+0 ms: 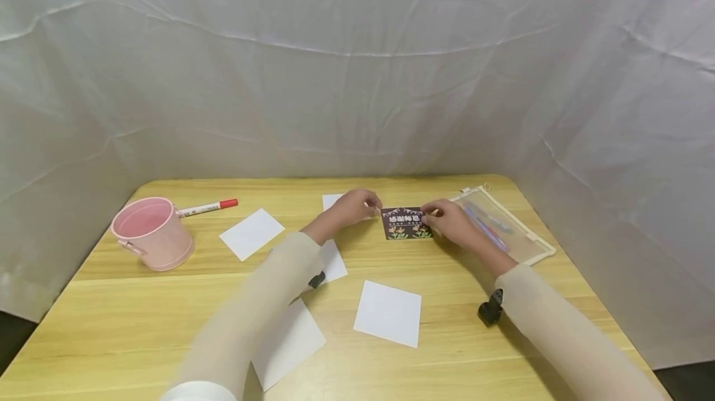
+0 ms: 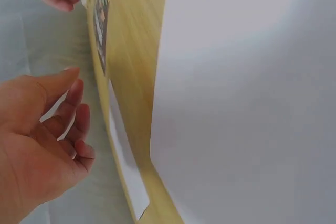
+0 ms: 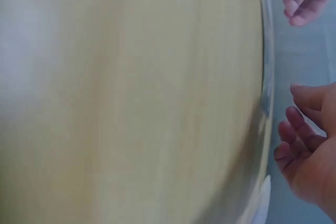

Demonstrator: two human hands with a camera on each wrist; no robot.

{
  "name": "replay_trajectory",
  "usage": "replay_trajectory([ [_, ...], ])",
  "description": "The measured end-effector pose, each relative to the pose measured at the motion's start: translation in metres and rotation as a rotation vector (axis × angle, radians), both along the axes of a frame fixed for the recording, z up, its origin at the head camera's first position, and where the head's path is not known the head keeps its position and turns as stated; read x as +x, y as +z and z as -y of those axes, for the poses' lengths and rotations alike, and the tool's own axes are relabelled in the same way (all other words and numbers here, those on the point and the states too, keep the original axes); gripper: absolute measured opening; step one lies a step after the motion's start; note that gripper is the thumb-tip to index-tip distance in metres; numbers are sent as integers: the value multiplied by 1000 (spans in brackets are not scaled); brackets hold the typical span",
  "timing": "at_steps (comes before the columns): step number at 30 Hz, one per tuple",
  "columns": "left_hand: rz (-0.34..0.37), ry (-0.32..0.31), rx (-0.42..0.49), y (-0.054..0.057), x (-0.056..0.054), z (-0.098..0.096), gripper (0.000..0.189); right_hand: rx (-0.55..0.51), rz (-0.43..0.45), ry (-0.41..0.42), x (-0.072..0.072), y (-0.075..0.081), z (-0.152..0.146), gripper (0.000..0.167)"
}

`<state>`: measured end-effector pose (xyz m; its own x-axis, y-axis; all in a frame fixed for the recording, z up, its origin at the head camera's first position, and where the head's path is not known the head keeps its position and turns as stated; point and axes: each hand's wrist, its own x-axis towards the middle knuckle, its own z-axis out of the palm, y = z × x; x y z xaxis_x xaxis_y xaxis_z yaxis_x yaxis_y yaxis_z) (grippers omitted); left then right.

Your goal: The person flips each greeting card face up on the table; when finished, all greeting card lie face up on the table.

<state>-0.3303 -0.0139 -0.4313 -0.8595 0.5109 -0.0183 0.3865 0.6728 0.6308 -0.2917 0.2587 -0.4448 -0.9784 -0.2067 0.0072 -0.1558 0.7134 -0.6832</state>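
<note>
A dark printed card (image 1: 409, 231) with bunting, pale lettering and flowers lies on the wooden table. At its left edge, in the head view, is my left hand (image 1: 357, 207), thumb and fingers loosely bent. The left wrist view shows that hand (image 2: 39, 140) with a gap between thumb and fingers and nothing in it. My right hand (image 1: 449, 220) overlaps the card's right edge. From the right wrist, its thumb and fingers (image 3: 310, 145) stand apart, also holding nothing. A white sheet (image 1: 333, 201) lies partly hidden behind the left hand.
Several white paper pieces, among them a square (image 1: 388, 314) and a sheet (image 1: 252, 234), are spread about the table. A pink bucket (image 1: 162, 246) and a red-capped marker (image 1: 208, 208) stand out at left. Beside the right forearm lies a zip pouch (image 1: 525, 233) with pens inside.
</note>
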Motion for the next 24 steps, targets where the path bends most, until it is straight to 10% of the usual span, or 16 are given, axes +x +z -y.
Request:
replay_trajectory([
  [10,49,-99,-3,11,48,11,20,-45,-20,38,64,10,5,34],
  [24,81,-174,-5,-6,103,35,20,-63,55,71,140,5,22,37],
])
